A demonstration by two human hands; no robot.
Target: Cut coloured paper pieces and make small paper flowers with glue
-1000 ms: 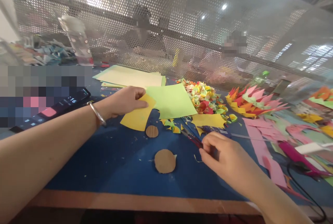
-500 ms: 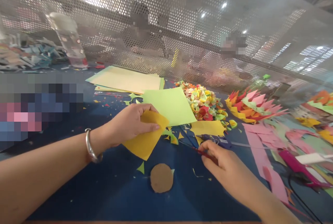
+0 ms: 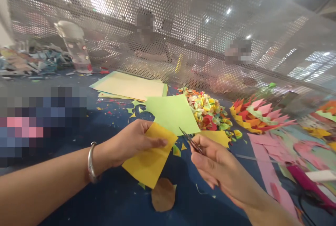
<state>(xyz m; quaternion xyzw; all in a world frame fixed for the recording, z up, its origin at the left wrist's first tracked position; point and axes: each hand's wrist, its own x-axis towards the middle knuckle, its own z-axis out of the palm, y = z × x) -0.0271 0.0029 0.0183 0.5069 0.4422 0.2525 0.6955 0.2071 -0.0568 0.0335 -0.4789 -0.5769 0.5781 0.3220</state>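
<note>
Between thumb and fingers, my left hand (image 3: pixel 139 142) pinches a yellow sheet of paper (image 3: pixel 151 159) above the table. My right hand (image 3: pixel 215 163) is closed around a small pair of scissors (image 3: pixel 191 141), whose pointed blades aim up and left. The blades are apart from the yellow sheet, a little to its right. Behind both hands lies a light green square of paper (image 3: pixel 170 112). A round brown cardboard disc (image 3: pixel 164 196) rests on the table, its top edge partly covered by the yellow sheet.
A stack of pale paper (image 3: pixel 128 84) lies farther back, beside a heap of coloured paper pieces (image 3: pixel 204 107). To the right are a spiky paper ring (image 3: pixel 259 115), pink strips (image 3: pixel 265 163) and a magenta tool (image 3: pixel 309 184) with a cord. A bottle (image 3: pixel 76 49) stands back left.
My right hand has lifted the scissors from the table and brought them left, closer to the yellow sheet. The sheet now overlaps the cardboard disc's top edge in view.
</note>
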